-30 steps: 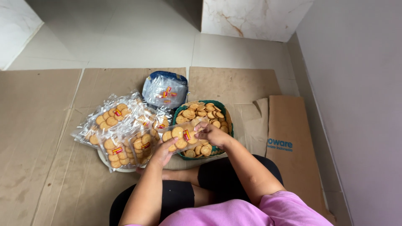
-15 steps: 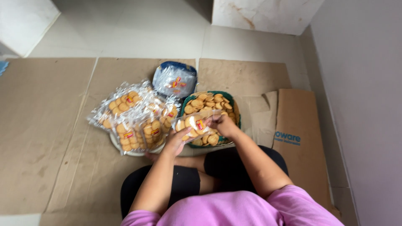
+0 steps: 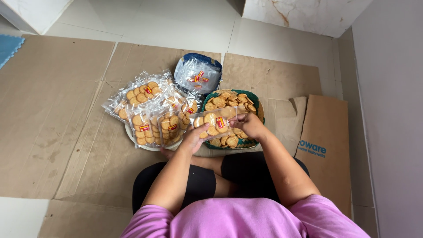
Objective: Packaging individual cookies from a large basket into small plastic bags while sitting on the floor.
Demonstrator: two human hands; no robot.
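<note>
Both hands hold one clear plastic bag of round biscuits (image 3: 213,123) just above a green tray of loose biscuits (image 3: 253,98). My left hand (image 3: 192,140) grips the bag's left end. At the bag's right end is my right hand (image 3: 250,124). The bag carries a small red and yellow label. To the left, a white plate (image 3: 132,136) is heaped with several filled biscuit bags (image 3: 150,110).
A bundle of empty clear bags with labels (image 3: 197,76) lies behind the tray. Flattened brown cardboard (image 3: 57,105) covers the floor, with a folded brown box (image 3: 326,141) at the right near the grey wall. A blue mat corner (image 3: 9,46) shows at far left.
The bag between my hands has been lifted and spread flat over the tray's near edge. The camera view has shifted slightly.
</note>
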